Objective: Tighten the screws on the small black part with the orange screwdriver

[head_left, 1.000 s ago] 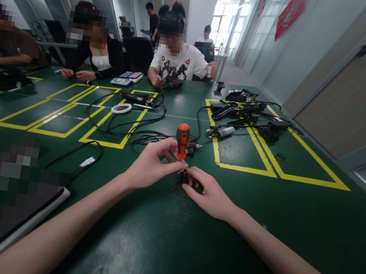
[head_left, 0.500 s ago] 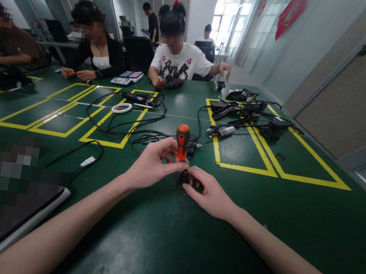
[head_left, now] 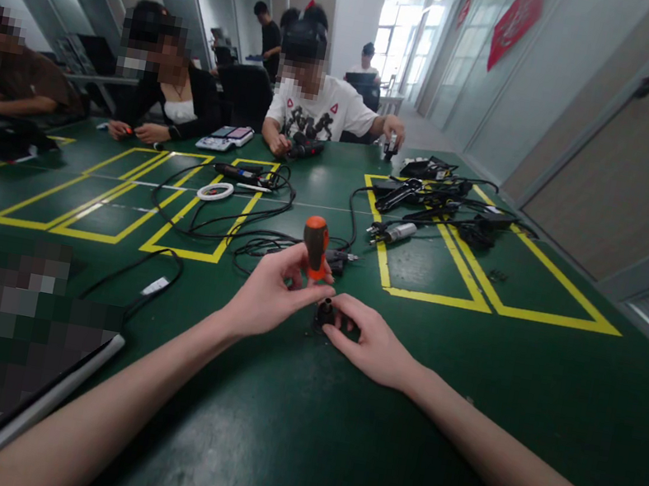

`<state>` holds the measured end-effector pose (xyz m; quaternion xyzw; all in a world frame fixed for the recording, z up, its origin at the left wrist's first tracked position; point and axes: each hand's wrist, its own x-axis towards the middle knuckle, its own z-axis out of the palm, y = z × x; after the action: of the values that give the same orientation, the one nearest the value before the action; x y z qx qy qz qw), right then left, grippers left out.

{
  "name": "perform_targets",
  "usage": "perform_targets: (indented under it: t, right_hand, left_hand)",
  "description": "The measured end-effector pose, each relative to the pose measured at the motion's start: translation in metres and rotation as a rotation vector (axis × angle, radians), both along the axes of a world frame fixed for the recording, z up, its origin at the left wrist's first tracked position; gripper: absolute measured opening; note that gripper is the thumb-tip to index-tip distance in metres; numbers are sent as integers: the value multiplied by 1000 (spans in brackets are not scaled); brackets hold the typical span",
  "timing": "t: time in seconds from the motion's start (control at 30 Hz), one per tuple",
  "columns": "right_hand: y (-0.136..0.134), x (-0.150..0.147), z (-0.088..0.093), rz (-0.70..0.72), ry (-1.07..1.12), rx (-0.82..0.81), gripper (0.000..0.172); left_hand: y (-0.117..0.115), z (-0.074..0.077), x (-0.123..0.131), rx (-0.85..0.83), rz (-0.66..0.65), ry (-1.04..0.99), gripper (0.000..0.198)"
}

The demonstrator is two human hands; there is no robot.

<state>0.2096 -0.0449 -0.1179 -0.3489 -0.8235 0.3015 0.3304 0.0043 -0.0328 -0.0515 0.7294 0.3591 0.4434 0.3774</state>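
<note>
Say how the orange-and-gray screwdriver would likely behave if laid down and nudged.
The screwdriver might roll, given its thick, rounded handle. It should stay stiff: the handle, tilted in the left hand, looks solid, with no visible bend.

Screwdriver [head_left: 317, 247] is showing orange and grey; part [head_left: 325, 312] is showing black; table [head_left: 241, 429] is showing green; tape [head_left: 440, 301], yellow; ring [head_left: 201, 192], white; banner [head_left: 517, 22], red.

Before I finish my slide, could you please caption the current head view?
Left hand holds an orange-grey screwdriver; right hand steadies a small black part on the green table.
</note>
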Motion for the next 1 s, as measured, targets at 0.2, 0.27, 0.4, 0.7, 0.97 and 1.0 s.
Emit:
perform_targets:
  t: [0.2, 0.27, 0.4, 0.7, 0.97, 1.0]
  right_hand:
    - [-1, 0, 0, 6, 11, -22, 13]
    - [-1, 0, 0, 6, 13, -20, 12]
    - [-1, 0, -1, -14, 3, 13, 10]
    - [-1, 0, 0, -4, 2, -18, 8]
    - [-1, 0, 1, -2, -3, -9, 10]
    - [-1, 0, 1, -3, -3, -7, 10]
  left_hand:
    - [-3, 0, 2, -263, -152, -138, 38]
    - [-3, 1, 0, -261, -187, -129, 42]
    - [-1, 4, -3, -233, -254, -145, 42]
    - [0, 4, 3, -201, -87, -255, 38]
    - [-2, 3, 4, 23, 36, -216, 38]
    - [-2, 2, 3, 82, 68, -177, 40]
